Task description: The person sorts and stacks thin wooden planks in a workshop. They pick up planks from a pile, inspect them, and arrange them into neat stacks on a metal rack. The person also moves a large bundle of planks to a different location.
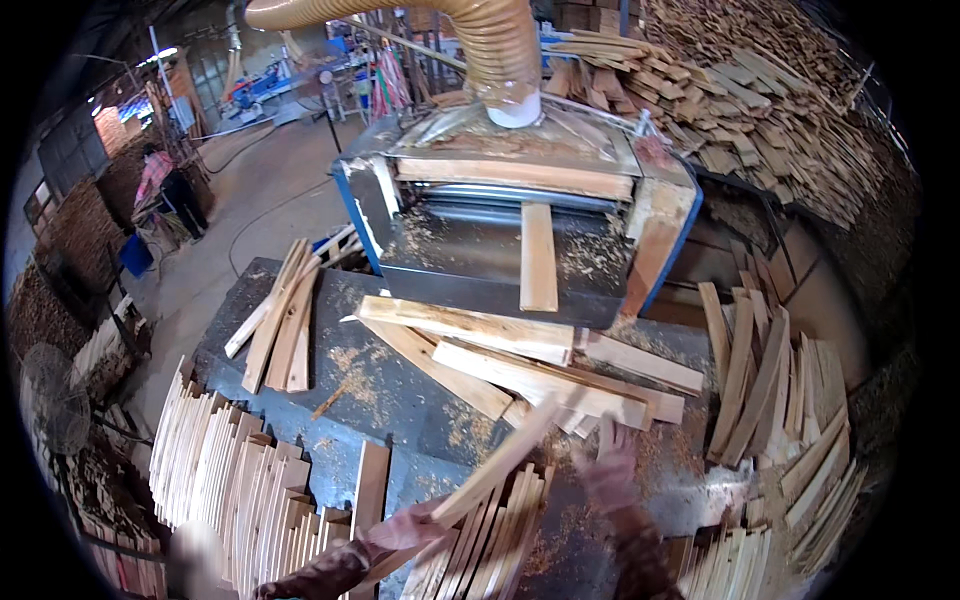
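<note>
My left hand [408,527] is closed around the near end of a light wooden board [498,464], which slants up and away to the right above the table. My right hand [608,470] has its fingers stretched out, at the near edge of a loose pile of boards [540,380]; whether the fingertips touch the wood is hard to tell. Below the held board, a row of boards [485,545] stands by my left wrist. Beyond the pile, a single board [538,258] lies on the bed of a planer [450,240], its far end by the rollers.
A thick ribbed hose [490,50] rises from the planer. Stacked boards [215,465] line the table's left side, with a small bundle [285,320] beyond. More boards [765,375] lean at the right. A large wood heap [770,110] fills the back right; another person [170,190] stands far left.
</note>
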{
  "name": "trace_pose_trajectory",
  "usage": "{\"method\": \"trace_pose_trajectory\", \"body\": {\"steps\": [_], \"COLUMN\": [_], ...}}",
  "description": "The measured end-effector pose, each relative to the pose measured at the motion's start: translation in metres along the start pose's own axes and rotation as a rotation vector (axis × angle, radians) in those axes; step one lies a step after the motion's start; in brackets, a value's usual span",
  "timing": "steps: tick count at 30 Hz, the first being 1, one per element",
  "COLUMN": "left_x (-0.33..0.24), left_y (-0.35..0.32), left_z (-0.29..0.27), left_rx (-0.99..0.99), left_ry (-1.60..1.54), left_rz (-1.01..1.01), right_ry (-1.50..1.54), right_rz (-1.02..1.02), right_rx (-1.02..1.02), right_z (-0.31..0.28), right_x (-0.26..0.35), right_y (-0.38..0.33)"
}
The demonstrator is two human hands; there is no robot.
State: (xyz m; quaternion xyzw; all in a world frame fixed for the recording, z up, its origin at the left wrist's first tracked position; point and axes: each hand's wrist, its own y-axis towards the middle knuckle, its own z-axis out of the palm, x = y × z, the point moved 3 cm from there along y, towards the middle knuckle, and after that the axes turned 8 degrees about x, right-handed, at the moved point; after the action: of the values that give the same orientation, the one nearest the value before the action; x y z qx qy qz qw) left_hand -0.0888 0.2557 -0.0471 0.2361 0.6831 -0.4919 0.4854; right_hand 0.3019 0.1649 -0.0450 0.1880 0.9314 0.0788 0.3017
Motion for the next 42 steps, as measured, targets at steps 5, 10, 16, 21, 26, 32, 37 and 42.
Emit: {"method": "trace_pose_trajectory", "body": {"steps": [5, 10, 16, 21, 26, 32, 37, 42], "left_x": [0.039, 0.147, 0.070, 0.085, 0.062, 0.097, 0.096, 0.087], "left_y": [-0.048, -0.090, -0.100, -0.088, -0.050, -0.046, -0.048, -0.044], "left_z": [-0.019, -0.005, -0.004, -0.020, 0.045, 0.116, 0.099, 0.098], "left_rx": [-0.480, -0.757, -0.846, -1.014, -0.486, -0.532, -0.500, -0.109], "left_ry": [0.220, 1.106, 0.884, 0.918, 0.590, 0.304, -0.206, -0.549], "left_rz": [0.020, -0.469, -0.514, -0.227, 0.093, -0.325, -0.302, -0.350], "right_ry": [0.379, 0.544, 0.450, 0.708, 0.819, 0.733, 0.785, 0.937], "right_rz": [-0.035, -0.010, 0.042, 0.411, 0.685, 0.563, 0.580, 0.510], "right_rx": [0.576, 0.849, 0.526, 0.674, 0.866, 0.663, 0.740, 1.010], "right_z": [0.097, 0.085, -0.006, -0.032, -0.038, -0.067, -0.065, -0.096], "right_x": [-0.050, -0.033, -0.056, -0.049, -0.005, 0.011, -0.003, 0.030], "right_y": [0.094, 0.109, -0.005, -0.151, -0.258, -0.275, -0.266, -0.305]}}
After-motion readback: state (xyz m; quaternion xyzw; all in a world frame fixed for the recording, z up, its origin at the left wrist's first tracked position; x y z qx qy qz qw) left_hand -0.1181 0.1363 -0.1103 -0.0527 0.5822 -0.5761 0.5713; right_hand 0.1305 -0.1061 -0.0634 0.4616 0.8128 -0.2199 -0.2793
